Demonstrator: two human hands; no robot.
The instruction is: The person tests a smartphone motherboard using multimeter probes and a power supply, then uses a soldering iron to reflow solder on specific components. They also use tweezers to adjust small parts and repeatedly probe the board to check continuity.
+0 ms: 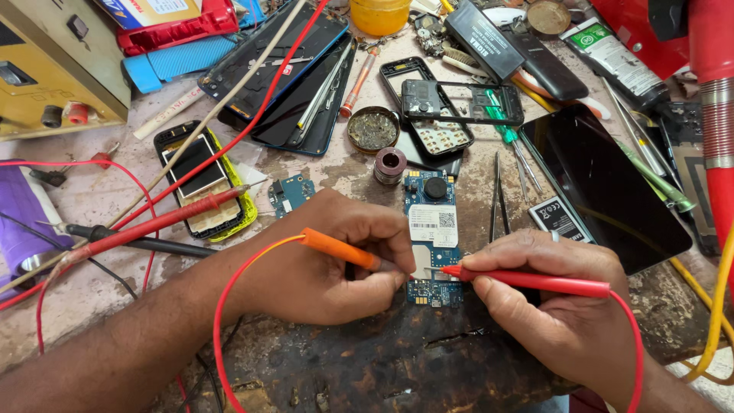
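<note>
My left hand pinches an orange probe between thumb and fingers, its tip down at the lower part of the blue board. My right hand grips a red probe the same way, fingers pressed together round it, tip meeting the board from the other side, near the orange one. The board lies flat on the worn surface, between my hands. A red lead loops from the orange probe toward me. Just above the board sits a small copper wire spool, with tweezers to its right and a dark phone screen beyond. A spare red probe rests at left.
</note>
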